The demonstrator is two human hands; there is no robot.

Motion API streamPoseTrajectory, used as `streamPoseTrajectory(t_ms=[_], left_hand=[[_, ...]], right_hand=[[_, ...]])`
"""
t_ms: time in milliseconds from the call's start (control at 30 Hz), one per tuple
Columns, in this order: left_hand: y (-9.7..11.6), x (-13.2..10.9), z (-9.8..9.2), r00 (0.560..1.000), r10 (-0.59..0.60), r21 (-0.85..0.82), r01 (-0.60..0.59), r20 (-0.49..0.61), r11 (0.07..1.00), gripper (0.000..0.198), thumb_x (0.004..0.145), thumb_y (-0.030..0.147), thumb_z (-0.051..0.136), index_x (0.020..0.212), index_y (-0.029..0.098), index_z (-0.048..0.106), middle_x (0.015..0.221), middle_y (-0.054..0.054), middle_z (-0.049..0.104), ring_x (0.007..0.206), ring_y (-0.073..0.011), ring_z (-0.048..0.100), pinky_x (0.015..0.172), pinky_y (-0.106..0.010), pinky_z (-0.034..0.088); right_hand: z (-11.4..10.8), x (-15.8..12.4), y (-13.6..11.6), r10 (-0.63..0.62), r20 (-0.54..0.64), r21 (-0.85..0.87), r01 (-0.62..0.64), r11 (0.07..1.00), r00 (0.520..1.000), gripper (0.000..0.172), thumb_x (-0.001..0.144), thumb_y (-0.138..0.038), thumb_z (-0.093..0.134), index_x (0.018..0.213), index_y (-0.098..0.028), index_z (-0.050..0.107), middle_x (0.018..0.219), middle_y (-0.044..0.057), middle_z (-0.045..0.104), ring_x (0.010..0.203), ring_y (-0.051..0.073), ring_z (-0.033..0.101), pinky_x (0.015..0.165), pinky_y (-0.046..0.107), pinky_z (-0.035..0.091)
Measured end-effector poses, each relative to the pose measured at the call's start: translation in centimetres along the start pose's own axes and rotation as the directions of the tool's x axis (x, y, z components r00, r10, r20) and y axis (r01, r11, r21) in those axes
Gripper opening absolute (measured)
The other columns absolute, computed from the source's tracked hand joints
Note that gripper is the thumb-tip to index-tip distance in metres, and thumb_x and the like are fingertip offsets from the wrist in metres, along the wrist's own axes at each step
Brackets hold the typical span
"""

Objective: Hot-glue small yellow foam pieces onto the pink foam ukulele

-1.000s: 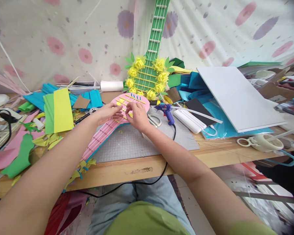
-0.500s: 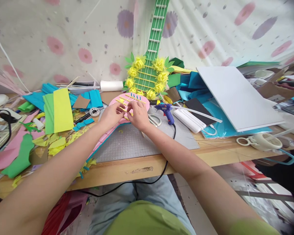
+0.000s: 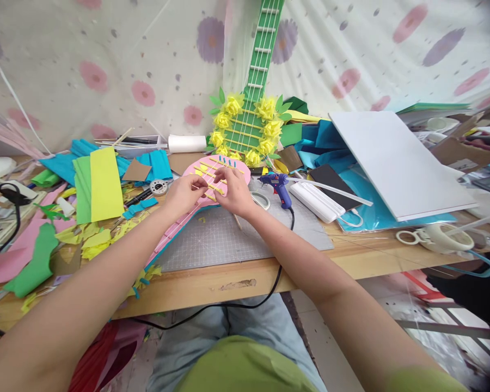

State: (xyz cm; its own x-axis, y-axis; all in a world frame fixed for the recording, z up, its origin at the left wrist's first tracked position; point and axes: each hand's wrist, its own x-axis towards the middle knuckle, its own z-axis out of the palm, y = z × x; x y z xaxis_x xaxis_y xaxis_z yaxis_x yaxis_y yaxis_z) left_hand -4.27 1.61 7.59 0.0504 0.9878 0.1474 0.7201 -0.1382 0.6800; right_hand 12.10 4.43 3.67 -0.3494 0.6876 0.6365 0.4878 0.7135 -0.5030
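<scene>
Right hand (image 3: 233,191) on pink guitar (image 3: 242,174) (left hand (image 3: 185,193) alongside)

The paper guitar (image 3: 239,170) lies partly on the cutting mat (image 3: 228,239); the glue gun (image 3: 278,188) is right of it, the leaning guitar (image 3: 245,128) behind.

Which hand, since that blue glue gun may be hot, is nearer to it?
Right. The right hand lies on the pink guitar just left of the blue glue gun, not touching it; the left hand is farther left, beyond the right hand.
</scene>
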Motion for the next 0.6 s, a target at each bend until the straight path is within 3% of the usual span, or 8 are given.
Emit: streamPoseTrajectory(t_ms=[100,233,400,600], left_hand=[[-0.3,-0.1,-0.3,1.0,-0.029,0.031,0.029,-0.008,0.999,0.018,0.071,0.032,0.058,0.079,0.019,0.067,0.074,-0.004,0.069,0.063,-0.0181,0.063,0.055,-0.029,0.045],[-0.4,-0.2,-0.6,1.0,-0.003,0.081,0.003,-0.008,0.997,0.017,0.071,0.032,0.058,0.079,0.019,0.066,0.076,-0.004,0.069,0.067,-0.0177,0.063,0.059,-0.028,0.045],[-0.2,-0.2,-0.5,0.998,0.009,0.156,-0.017,0.057,0.988,0.018,0.073,0.034,0.056,0.08,0.021,0.066,0.072,-0.002,0.069,0.066,-0.018,0.064,0.06,-0.028,0.044],[0.1,-0.1,-0.5,0.998,0.015,0.178,-0.025,0.058,0.984,0.018,0.072,0.032,0.055,0.081,0.021,0.066,0.074,-0.002,0.07,0.069,-0.0183,0.065,0.066,-0.028,0.046]], right_hand=[[-1.0,-0.1,1.4,0.002,0.074,0.065,-0.007,0.998,0.997,0.046,0.064,-0.013,0.053,0.109,-0.02,0.047,0.095,0.006,0.061,0.09,0.022,0.054,0.086,0.04,0.042],[-1.6,-0.2,2.5,-0.011,0.23,0.118,-0.017,0.993,0.973,0.047,0.065,-0.013,0.053,0.111,-0.02,0.045,0.096,0.005,0.062,0.09,0.019,0.055,0.084,0.037,0.043],[-0.7,0.2,2.1,-0.034,0.312,0.072,0.012,0.997,0.95,0.048,0.067,-0.009,0.052,0.114,-0.02,0.046,0.097,0.005,0.064,0.094,0.019,0.055,0.085,0.036,0.042],[-0.3,1.1,1.8,-0.02,0.426,-0.004,0.024,1.0,0.904,0.049,0.066,-0.004,0.051,0.112,-0.019,0.049,0.083,0.001,0.067,0.094,0.02,0.054,0.085,0.035,0.04]])
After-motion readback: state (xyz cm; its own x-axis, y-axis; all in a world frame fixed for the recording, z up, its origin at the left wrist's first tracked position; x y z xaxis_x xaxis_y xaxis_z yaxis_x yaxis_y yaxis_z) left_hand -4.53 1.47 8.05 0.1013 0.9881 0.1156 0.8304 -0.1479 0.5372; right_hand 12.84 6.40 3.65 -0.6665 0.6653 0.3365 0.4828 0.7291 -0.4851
